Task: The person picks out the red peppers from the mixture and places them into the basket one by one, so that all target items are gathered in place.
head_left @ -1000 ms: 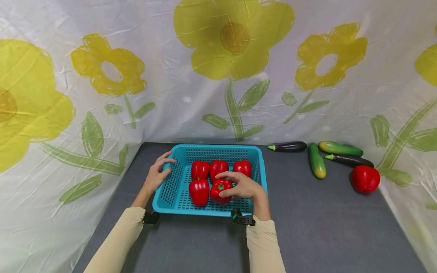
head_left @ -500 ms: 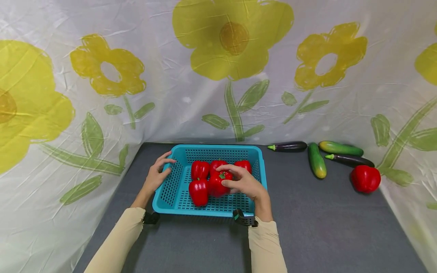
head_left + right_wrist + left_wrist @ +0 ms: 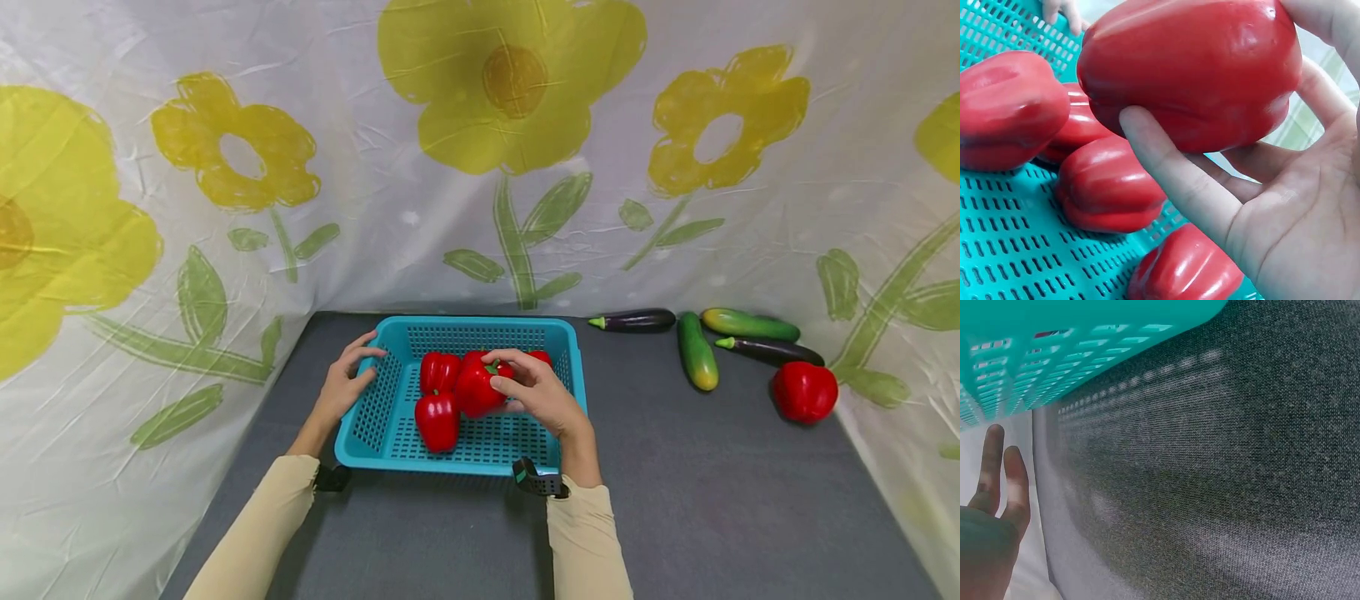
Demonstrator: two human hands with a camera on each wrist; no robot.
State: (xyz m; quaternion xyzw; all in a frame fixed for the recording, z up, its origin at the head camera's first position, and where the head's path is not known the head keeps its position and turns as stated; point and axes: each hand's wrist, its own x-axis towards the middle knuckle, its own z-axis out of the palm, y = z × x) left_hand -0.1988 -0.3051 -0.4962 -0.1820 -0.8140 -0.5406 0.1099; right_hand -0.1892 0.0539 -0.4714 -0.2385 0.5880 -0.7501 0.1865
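In the head view my right hand (image 3: 543, 400) grips a red bell pepper (image 3: 477, 385), held up over the blue plastic basket (image 3: 442, 465). Up close in the right wrist view, the thumb lies along the near side of this pepper (image 3: 1191, 75) and fingers reach around behind it. More red bell peppers lie in the basket, among them one at the front (image 3: 437, 423) and one behind it (image 3: 439, 372); the others are partly hidden by my right hand and the held pepper. My left hand (image 3: 347, 382) rests at the basket's left rim, with two fairly straight fingers (image 3: 1017, 487) outside the wall.
To the right on the dark grey table (image 3: 712, 500) lie two eggplants, one by the basket (image 3: 637, 321), two green-yellow cucumbers, one nearer the front (image 3: 697, 352), and another red bell pepper (image 3: 805, 392). A flower-printed white curtain (image 3: 360, 208) stands behind and along the sides.
My right hand has lifted the red bell pepper from the basket's floor and moved it slightly back. The left hand and the basket have stayed in place.
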